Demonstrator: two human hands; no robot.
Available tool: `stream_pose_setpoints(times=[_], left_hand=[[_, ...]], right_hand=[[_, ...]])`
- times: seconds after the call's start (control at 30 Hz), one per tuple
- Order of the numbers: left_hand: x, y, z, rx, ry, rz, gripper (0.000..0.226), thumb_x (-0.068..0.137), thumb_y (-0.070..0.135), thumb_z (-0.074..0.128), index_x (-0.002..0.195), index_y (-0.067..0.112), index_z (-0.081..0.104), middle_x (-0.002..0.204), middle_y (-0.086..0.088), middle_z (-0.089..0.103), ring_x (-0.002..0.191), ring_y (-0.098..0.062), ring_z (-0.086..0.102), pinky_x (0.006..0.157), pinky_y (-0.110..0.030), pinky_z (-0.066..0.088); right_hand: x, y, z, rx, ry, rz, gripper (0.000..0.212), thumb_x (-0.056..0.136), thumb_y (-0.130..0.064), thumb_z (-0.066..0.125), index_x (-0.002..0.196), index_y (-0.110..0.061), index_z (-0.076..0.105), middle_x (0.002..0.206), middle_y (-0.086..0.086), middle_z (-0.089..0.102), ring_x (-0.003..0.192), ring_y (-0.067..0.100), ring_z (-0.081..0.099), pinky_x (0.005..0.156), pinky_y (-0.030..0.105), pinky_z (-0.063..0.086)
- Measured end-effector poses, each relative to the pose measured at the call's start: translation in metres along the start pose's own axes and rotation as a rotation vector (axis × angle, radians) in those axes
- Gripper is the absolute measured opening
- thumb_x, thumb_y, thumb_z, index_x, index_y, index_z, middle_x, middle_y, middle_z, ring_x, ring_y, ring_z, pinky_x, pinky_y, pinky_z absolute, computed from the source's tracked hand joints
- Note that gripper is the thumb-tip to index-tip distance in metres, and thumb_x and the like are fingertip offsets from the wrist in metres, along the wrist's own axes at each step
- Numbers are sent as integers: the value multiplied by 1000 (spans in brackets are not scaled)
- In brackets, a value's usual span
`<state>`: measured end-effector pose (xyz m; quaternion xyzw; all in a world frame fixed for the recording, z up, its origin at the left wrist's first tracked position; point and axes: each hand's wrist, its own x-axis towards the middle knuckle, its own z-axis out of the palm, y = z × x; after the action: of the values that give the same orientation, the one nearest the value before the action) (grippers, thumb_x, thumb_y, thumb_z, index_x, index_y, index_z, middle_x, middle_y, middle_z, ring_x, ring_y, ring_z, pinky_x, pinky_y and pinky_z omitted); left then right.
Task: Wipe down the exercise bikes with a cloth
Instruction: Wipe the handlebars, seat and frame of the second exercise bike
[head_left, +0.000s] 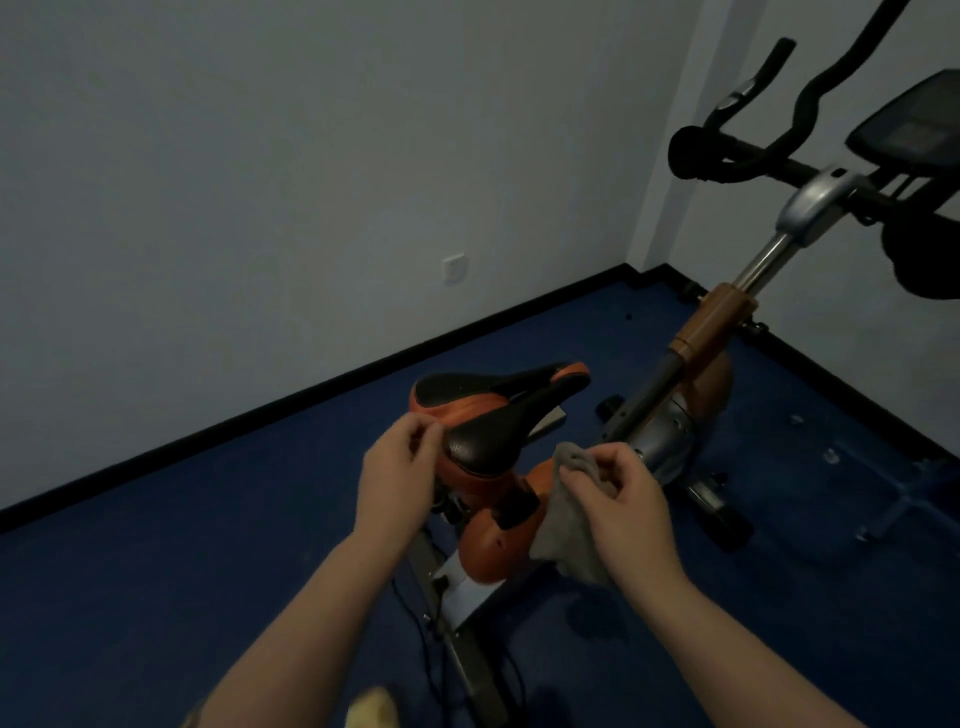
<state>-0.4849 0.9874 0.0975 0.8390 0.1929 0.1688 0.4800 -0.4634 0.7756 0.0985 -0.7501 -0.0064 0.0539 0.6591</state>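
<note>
An orange and black exercise bike stands on the blue floor. Its black and orange saddle (493, 410) is at the centre, and its black handlebars (753, 150) with a console (914, 124) are at the upper right. My right hand (628, 509) grips a grey cloth (566, 514) that hangs down beside the orange frame (493, 551) below the saddle. My left hand (400, 467) is at the saddle's rear left edge with its fingers curled; whether it holds the saddle is unclear.
Blue floor (208, 571) runs to a white wall with a black skirting board (260, 410). A socket (454, 267) sits low on the wall. A black cable (431, 654) trails by the bike's rear base. Metal base rails (904, 493) lie at the right.
</note>
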Motion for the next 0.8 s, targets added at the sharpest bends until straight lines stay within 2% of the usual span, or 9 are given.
stream_pose_setpoints(times=[0.1,0.2,0.27,0.37,0.4,0.47,0.57,0.7,0.8], left_hand=[[29,-6,-3,35,-32,-15,14,95,23,54,92,30,65,96,9,66,89,-4,59,77,-24,45],[39,-15,-4,75,-148,13,16,95,18,55,97,31,65,100,10,64,89,4,56,73,-11,40],[39,-24,-6,104,-226,47,20,95,16,55,100,32,65,100,14,63,89,8,55,71,-6,39],[37,-35,-11,118,-288,154,25,94,16,56,102,38,64,99,22,60,94,6,55,77,-10,41],[37,-38,-12,123,-298,191,24,94,16,56,102,37,64,98,24,60,95,5,55,79,-13,43],[41,-41,-14,136,-321,247,21,93,17,56,102,33,67,98,22,60,94,4,54,81,-19,46],[51,-42,-16,134,-363,303,18,91,16,57,98,27,71,95,18,59,92,1,54,78,-18,46],[63,-48,-17,161,-407,415,17,89,13,61,99,21,72,97,14,59,94,0,53,78,-7,39],[64,-55,-17,146,-414,477,21,89,11,62,106,16,72,101,10,61,97,-3,53,83,-9,38]], right_hand=[[8,-7,41,-45,70,-116,14,85,-20,71,87,-26,58,79,-9,64,74,-1,61,59,10,47],[4,-3,84,-171,5,-132,14,89,-33,64,102,-29,60,106,-11,56,93,-4,55,80,17,50],[-6,9,103,-416,-74,-141,35,94,-48,48,121,-29,58,117,-15,46,107,-3,47,93,26,47],[-13,26,114,-898,48,-326,48,93,-51,38,133,-28,53,126,-8,47,121,12,42,99,36,43],[-11,27,117,-931,56,-332,47,93,-47,41,135,-27,51,133,-5,46,130,15,38,104,40,40],[-2,26,127,-927,20,-285,50,97,-40,42,145,-28,37,154,-3,29,146,15,13,118,41,22],[9,27,142,-981,41,-210,54,101,-36,32,152,-35,13,162,-7,-2,146,10,-13,121,38,5],[-6,36,160,-934,158,-171,57,99,-33,35,153,-31,16,162,-4,5,148,14,-6,119,39,15],[-1,41,156,-964,150,-210,54,100,-33,33,152,-29,19,161,-6,6,148,11,-5,118,35,15]])
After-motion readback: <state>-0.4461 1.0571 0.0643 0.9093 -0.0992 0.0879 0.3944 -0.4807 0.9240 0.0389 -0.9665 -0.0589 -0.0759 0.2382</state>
